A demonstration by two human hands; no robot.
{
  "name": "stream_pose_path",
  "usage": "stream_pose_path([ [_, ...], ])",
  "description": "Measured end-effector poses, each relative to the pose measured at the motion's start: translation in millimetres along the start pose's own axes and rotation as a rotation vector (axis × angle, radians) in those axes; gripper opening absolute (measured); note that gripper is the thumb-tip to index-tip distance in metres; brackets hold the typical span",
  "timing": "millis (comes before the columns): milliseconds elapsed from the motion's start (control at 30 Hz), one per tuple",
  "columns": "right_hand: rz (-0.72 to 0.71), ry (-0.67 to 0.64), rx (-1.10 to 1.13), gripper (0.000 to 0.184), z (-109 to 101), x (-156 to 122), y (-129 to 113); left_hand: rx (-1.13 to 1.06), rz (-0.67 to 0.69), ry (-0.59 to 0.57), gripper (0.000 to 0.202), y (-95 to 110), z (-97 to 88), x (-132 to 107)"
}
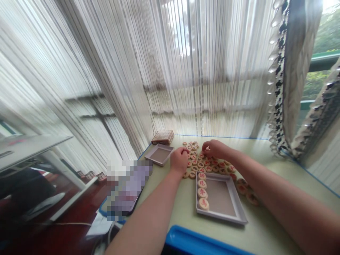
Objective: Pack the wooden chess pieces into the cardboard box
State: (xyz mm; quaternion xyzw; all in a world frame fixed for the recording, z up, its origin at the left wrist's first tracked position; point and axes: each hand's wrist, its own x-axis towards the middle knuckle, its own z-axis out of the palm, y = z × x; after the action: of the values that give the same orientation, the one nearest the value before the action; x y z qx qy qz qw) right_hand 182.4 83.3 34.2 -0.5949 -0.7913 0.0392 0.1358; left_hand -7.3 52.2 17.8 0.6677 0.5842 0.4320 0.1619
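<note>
Several round wooden chess pieces point(209, 166) with red or dark characters lie loose on the pale green table point(278, 184). My left hand point(179, 160) rests at the left edge of the pile, fingers curled in; what they hold is hidden. My right hand point(212, 148) is over the far part of the pile, its fingertips pinched on one piece. A shallow grey tray point(233, 209) lies just in front of the pile, with several red-marked pieces point(202, 193) lined up along its left wall.
A second, empty grey tray point(159, 154) sits at the far left, with a folded wooden board point(163, 137) behind it. A blurred-out object point(127, 187) lies at the table's left edge. A blue bin rim point(196, 242) is near me. Striped curtains point(186, 71) hang behind the table.
</note>
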Motion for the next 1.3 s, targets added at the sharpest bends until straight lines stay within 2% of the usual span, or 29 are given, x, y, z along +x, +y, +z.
stream_pose_path([
  [100,-0.044,-0.002,0.094,0.032,-0.3,-4.0,-3.1,-0.011,0.059,0.023,0.025,1.7,-1.6,-1.1],
  [267,-0.031,-0.059,0.143,0.027,-1.0,-7.4,-9.9,0.028,0.156,0.056,0.025,5.3,-4.3,-2.8],
  [433,0.009,-0.075,0.198,0.021,-6.6,-15.0,-8.4,0.186,0.281,-0.046,0.025,2.8,-0.6,-6.7],
  [600,0.050,0.086,0.333,0.028,-35.7,-48.6,-18.1,0.256,0.319,-0.109,0.027,2.1,1.3,-8.3],
  [700,0.065,0.096,0.397,0.029,-47.4,-79.8,-33.3,0.268,0.336,-0.119,0.028,3.5,1.2,-6.8],
  [767,0.018,0.019,0.313,0.023,-44.5,-99.1,-42.0,0.271,0.352,-0.124,0.028,4.0,2.1,-5.8],
  [867,0.006,-0.036,0.189,0.013,-28.8,-118.8,-47.0,0.268,0.372,-0.135,0.028,3.7,4.2,-5.4],
  [1033,0.041,0.045,0.113,0.013,-9.0,-128.1,-47.1,0.267,0.396,-0.122,0.028,1.6,3.1,-6.1],
  [1167,-0.004,0.125,0.048,0.014,-9.7,-132.4,-49.8,0.300,0.405,-0.101,0.027,0.8,-1.0,-7.1],
  [1300,-0.121,0.191,-0.009,0.021,-14.6,-137.9,-49.3,0.312,0.443,-0.106,0.026,0.6,-2.8,-8.2],
])
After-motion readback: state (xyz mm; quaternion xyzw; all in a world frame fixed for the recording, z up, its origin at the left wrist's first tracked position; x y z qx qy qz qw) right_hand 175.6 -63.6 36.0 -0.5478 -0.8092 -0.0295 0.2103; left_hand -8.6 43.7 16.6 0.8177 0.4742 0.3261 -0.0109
